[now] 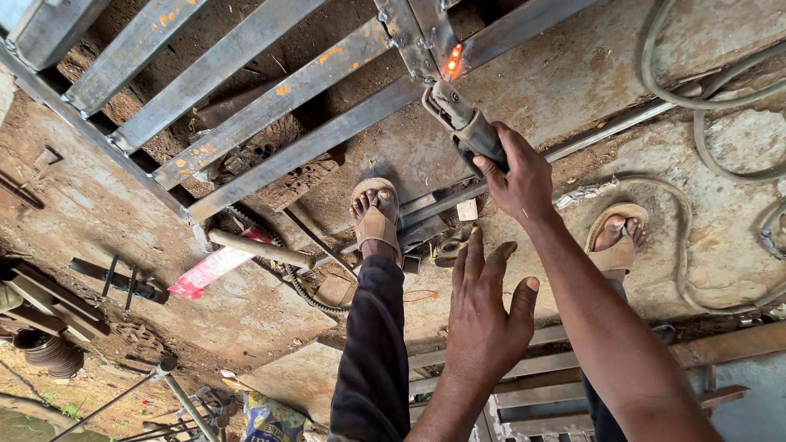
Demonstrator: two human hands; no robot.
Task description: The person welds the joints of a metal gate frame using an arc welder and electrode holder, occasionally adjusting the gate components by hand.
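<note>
My right hand [517, 177] grips the black handle of a welding electrode holder [463, 123]. Its tip touches a joint of the grey steel bar frame [278, 98], where a weld spot [452, 59] glows orange. My left hand [485, 304] hovers empty below it, fingers spread, touching nothing. My two sandalled feet [374, 211] stand on the ground under the frame, the other foot [616, 237] to the right.
A hammer with a wooden handle [258, 248] and a red-white wrapper [209, 270] lie on the dirt at left. Thick cables [696, 106] loop at right. Steel offcuts and bars [540, 368] sit near the bottom, scrap parts [49, 311] at far left.
</note>
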